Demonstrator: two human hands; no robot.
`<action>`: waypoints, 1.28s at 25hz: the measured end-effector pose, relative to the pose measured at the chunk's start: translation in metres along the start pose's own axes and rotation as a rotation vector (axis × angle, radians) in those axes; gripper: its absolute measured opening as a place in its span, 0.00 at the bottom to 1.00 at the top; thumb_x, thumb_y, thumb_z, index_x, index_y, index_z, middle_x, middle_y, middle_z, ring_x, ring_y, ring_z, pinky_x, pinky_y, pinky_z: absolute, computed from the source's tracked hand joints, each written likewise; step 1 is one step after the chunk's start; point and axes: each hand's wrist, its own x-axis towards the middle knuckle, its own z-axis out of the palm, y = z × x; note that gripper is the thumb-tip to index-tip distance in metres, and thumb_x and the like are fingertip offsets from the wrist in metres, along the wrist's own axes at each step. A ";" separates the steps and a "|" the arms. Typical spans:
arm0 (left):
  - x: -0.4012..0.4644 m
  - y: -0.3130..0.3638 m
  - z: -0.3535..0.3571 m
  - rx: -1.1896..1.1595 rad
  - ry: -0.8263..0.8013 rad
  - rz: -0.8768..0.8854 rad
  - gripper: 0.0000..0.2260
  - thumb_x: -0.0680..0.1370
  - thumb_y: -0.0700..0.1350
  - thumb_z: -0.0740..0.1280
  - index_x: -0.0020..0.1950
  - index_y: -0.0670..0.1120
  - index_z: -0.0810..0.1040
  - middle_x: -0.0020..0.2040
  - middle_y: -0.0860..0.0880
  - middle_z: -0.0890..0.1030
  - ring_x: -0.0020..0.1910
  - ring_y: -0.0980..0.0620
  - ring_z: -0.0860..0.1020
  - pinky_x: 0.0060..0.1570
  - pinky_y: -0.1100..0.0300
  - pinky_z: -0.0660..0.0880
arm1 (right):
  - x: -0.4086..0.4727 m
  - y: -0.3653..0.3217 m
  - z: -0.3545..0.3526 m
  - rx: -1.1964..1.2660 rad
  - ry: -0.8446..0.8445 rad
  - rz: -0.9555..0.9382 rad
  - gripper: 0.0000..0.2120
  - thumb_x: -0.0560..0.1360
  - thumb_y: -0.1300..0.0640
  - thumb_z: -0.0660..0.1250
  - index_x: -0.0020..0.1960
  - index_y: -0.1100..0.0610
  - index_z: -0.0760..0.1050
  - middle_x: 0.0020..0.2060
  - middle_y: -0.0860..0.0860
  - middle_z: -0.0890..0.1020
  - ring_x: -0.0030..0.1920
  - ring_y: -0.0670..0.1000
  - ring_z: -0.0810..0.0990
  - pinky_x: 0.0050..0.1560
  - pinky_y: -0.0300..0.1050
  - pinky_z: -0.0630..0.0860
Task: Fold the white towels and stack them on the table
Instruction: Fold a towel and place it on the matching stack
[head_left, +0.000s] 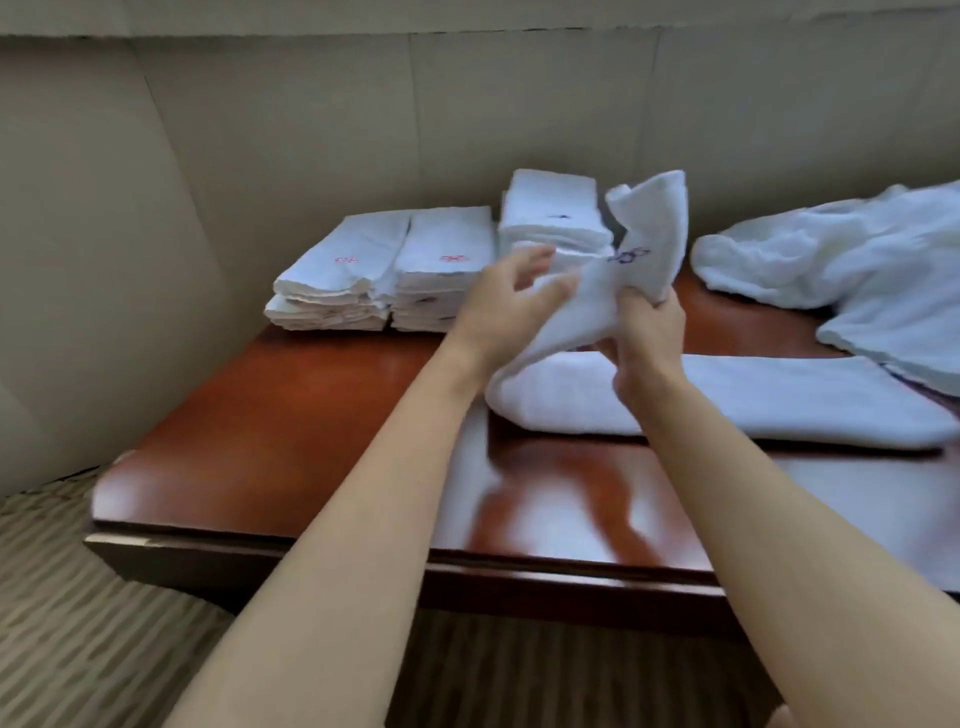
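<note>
1. At back of glossy red-brown wooden table (291, 415): three stacks of folded white towels (415, 270) done.
2. Mid-table: long white terry towel (779, 400), one end raised, part folded.
3. Right hand (647, 332) pinching raised end; left hand (498, 306) fingers loosely spread against it.
4. Far right: crumpled white towel heap (857, 260), apparently unfolded.

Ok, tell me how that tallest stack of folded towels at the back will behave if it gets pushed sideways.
The tallest stack would probably lean or shear, since its upper towels already sit offset from the lower ones. Its soft layers likely squash rather than slide as one block. The glossy table may let the bottom towel slip.
</note>
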 end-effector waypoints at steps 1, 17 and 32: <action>-0.003 -0.014 0.013 0.276 -0.103 -0.004 0.26 0.77 0.49 0.68 0.73 0.46 0.66 0.69 0.49 0.70 0.67 0.55 0.68 0.66 0.62 0.66 | 0.012 -0.008 -0.025 0.072 0.038 0.038 0.12 0.72 0.59 0.62 0.55 0.52 0.76 0.47 0.53 0.82 0.44 0.53 0.82 0.41 0.51 0.80; -0.015 -0.060 0.096 0.764 -0.017 -0.062 0.20 0.73 0.32 0.58 0.64 0.40 0.74 0.60 0.35 0.74 0.58 0.35 0.73 0.55 0.50 0.69 | 0.035 -0.047 -0.221 0.014 0.406 0.122 0.20 0.76 0.71 0.52 0.64 0.55 0.66 0.57 0.55 0.76 0.53 0.55 0.78 0.47 0.54 0.77; -0.006 0.002 0.098 -0.070 0.294 -0.181 0.16 0.73 0.35 0.64 0.60 0.46 0.77 0.60 0.46 0.76 0.60 0.48 0.74 0.56 0.60 0.71 | 0.006 -0.052 -0.174 -1.151 0.218 0.037 0.13 0.77 0.56 0.61 0.58 0.57 0.77 0.60 0.58 0.77 0.63 0.59 0.71 0.61 0.50 0.67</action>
